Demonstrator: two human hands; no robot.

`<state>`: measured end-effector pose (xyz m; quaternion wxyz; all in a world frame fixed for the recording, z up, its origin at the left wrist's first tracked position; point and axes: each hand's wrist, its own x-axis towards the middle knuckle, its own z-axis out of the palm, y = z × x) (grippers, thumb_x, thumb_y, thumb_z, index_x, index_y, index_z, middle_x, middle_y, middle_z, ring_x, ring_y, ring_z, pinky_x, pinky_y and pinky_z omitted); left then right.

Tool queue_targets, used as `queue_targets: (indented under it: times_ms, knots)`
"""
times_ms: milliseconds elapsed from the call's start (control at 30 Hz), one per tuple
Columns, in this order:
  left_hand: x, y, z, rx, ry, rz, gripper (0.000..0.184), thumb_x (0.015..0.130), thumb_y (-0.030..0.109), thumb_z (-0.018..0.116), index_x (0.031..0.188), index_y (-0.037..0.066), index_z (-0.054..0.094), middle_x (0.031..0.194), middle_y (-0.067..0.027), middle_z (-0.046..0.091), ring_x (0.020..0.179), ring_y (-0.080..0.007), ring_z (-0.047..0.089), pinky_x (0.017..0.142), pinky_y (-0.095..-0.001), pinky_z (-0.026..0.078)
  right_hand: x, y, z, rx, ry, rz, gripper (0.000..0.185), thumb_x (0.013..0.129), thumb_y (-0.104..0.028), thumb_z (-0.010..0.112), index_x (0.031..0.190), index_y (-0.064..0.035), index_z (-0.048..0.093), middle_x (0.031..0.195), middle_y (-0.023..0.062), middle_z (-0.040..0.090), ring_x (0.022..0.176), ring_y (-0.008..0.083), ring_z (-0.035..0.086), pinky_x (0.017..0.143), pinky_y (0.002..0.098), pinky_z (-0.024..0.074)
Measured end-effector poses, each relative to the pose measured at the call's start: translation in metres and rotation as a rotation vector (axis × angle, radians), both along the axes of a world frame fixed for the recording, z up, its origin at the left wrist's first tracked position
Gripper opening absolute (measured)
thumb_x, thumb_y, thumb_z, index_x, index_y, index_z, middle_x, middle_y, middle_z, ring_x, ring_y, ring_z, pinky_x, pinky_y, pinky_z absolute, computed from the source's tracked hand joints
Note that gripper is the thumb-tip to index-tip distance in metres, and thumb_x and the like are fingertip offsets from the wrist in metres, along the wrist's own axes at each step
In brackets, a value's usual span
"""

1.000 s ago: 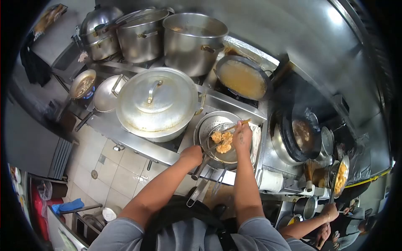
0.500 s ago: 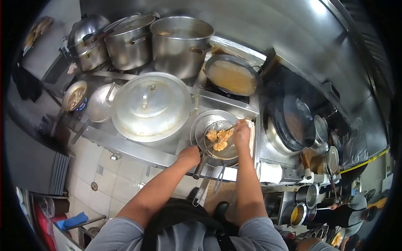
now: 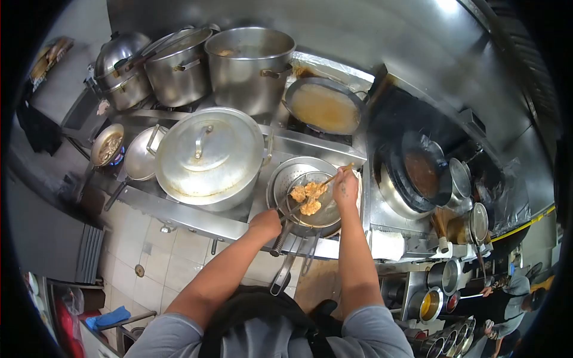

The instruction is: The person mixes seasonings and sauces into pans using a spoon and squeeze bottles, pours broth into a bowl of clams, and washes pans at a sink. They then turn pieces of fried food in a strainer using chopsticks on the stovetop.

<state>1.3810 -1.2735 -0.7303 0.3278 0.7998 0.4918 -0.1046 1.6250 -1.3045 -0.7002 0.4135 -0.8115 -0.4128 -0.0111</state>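
Golden fried pieces [image 3: 310,191] sit in a round wire strainer [image 3: 327,219], which rests over a perforated metal colander [image 3: 280,182] at the counter's front edge. My right hand [image 3: 346,191] is closed around a thin wooden stick [image 3: 330,179] whose lower end reaches the pieces. On the other side, my left hand [image 3: 265,224] is a fist at the strainer's rim. A thin dark utensil [image 3: 292,211] runs from it toward the food; its exact kind is unclear. Just beside that fist, a dark ribbed handle [image 3: 280,240] slants down past the counter edge.
A large lidded pot [image 3: 209,158] stands left of the strainer, with tall stockpots [image 3: 249,77] behind. Brown liquid fills a pan [image 3: 325,107] at the back. A small pan [image 3: 108,146] sits over a blue flame. Woks [image 3: 421,173] lie right; another person [image 3: 513,304] works beyond.
The whole view has shifted slightly. My right hand has tilted a little, showing more of the stick's upper end. The fried pieces stay in the strainer, and my left hand keeps its place beside it.
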Motion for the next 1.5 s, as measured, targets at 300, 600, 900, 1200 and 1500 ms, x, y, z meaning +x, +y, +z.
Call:
queue_targets:
  times_ms: [300, 600, 900, 1200, 1500]
  knots:
    - [0.012, -0.007, 0.009, 0.023, 0.051, 0.01, 0.042, 0.079, 0.03, 0.068, 0.107, 0.0, 0.061, 0.107, -0.0221, 0.064, 0.102, -0.0353, 0.062, 0.088, -0.0421, 0.049, 0.037, 0.001, -0.039, -0.081, -0.035, 0.145, 0.022, 0.092, -0.018, 0.051, 0.093, 0.0015, 0.06, 0.083, 0.0276, 0.063, 0.08, 0.0454, 0.061, 0.07, 0.0502, 0.0483]
    - [0.023, -0.038, 0.086, 0.133, 0.053, -0.06, 0.054, 0.074, 0.026, 0.073, 0.114, -0.005, 0.053, 0.111, -0.0207, 0.062, 0.103, -0.0339, 0.062, 0.087, -0.0427, 0.05, 0.05, -0.012, 0.016, -0.048, -0.036, 0.117, 0.022, 0.092, -0.017, 0.051, 0.086, 0.0029, 0.057, 0.078, 0.0284, 0.062, 0.076, 0.0463, 0.06, 0.068, 0.0525, 0.0462]
    - [0.085, -0.018, 0.05, 0.267, 0.097, -0.247, 0.042, 0.075, 0.023, 0.071, 0.109, 0.0, 0.059, 0.103, -0.0212, 0.066, 0.096, -0.0336, 0.065, 0.083, -0.0414, 0.052, 0.081, -0.015, 0.051, -0.013, -0.042, 0.031, 0.024, 0.09, -0.017, 0.052, 0.089, 0.0051, 0.06, 0.079, 0.0285, 0.062, 0.08, 0.0473, 0.06, 0.069, 0.0521, 0.0468]
    - [0.106, 0.007, 0.033, 0.245, 0.094, -0.276, 0.021, 0.079, 0.016, 0.063, 0.091, 0.0, 0.067, 0.083, -0.0199, 0.068, 0.075, -0.0293, 0.068, 0.067, -0.0408, 0.054, 0.078, -0.074, 0.02, 0.223, 0.457, -0.138, 0.021, 0.095, -0.015, 0.049, 0.094, 0.0035, 0.058, 0.066, 0.013, 0.061, 0.056, 0.0209, 0.061, 0.052, 0.0331, 0.0466]
    - [0.073, 0.051, 0.002, -0.463, -0.195, 0.0, 0.031, 0.08, 0.028, 0.071, 0.087, -0.002, 0.063, 0.064, -0.0077, 0.059, 0.044, -0.0135, 0.051, 0.041, -0.0309, 0.042, 0.062, -0.068, 0.001, 0.204, 0.064, -0.175, 0.022, 0.095, -0.019, 0.048, 0.094, -0.0001, 0.058, 0.076, 0.021, 0.063, 0.07, 0.0377, 0.064, 0.062, 0.044, 0.0488]
